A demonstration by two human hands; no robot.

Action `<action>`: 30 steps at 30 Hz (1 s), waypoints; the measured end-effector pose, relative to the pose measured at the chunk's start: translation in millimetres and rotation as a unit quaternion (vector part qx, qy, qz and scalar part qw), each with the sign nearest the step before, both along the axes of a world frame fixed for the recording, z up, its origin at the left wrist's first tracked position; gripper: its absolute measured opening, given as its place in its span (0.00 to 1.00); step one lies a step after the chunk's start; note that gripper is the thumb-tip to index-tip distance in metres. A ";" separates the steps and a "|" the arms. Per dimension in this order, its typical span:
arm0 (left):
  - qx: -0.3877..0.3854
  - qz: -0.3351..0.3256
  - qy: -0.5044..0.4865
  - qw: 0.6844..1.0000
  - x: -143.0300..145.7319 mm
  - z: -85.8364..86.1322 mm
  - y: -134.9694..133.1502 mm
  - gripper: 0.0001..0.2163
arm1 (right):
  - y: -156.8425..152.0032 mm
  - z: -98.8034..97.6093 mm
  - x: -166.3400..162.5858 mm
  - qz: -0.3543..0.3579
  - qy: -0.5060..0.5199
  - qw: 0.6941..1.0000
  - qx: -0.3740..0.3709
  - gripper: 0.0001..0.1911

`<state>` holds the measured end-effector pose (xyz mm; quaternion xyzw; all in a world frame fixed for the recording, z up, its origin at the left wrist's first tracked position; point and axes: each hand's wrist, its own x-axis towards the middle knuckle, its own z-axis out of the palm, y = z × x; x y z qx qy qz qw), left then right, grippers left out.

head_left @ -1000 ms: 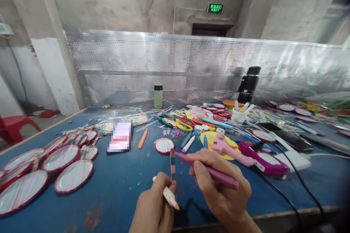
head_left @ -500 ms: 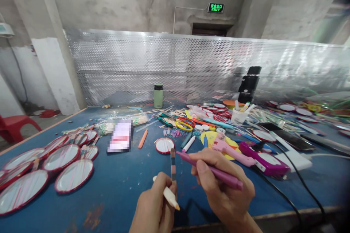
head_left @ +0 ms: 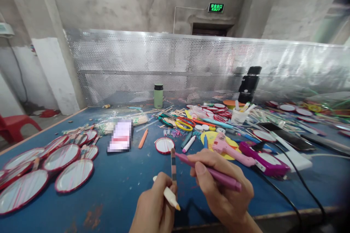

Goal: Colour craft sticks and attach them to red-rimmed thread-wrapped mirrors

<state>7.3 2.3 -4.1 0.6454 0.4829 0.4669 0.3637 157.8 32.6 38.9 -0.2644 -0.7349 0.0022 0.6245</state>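
Observation:
My left hand [head_left: 157, 204] is closed around a wooden craft stick [head_left: 173, 169] painted in brown, pink and grey bands. A white marker [head_left: 171, 197] with a yellow-orange tip is also tucked in that hand. The stick's far end overlaps the rim of a small round red-edged mirror [head_left: 164, 145]; whether they are joined I cannot tell. Between the fingers of my right hand [head_left: 224, 185] is a magenta marker [head_left: 218, 176]. Its tip is at the right edge of the stick, near the top. Beyond lie a white-and-pink marker [head_left: 189, 144] and an orange marker [head_left: 143, 138].
Red-rimmed mirrors [head_left: 74, 176] overlap at left, near a phone [head_left: 120, 136]. At right are a pink glue gun [head_left: 232, 151], a purple device [head_left: 264, 158] and black cables [head_left: 299, 174]. Scissors [head_left: 183, 125], a green bottle [head_left: 158, 96] and a black flask [head_left: 249, 84] stand or lie farther back.
My right hand has shifted slightly left, bringing the magenta marker's tip closer to the stick. My left hand has stayed in nearly the same place.

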 end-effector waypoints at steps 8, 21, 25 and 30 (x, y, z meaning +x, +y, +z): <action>0.002 0.005 0.003 1.000 0.3 -1.3 0.9 0.13 | 0.6 1.4 -0.4 0.002 -0.011 1.000 0.012 0.13; -0.007 -0.005 0.004 1.000 0.3 -0.4 0.2 0.13 | -0.1 2.4 -0.8 -0.005 -0.002 1.000 -0.001 0.12; 0.002 0.005 0.003 1.000 0.6 -1.0 0.4 0.14 | -0.8 0.2 1.1 0.003 -0.013 1.000 0.001 0.14; 0.012 0.001 -0.001 1.000 0.6 -1.8 0.1 0.13 | -0.8 1.4 0.6 -0.001 -0.029 1.000 0.010 0.13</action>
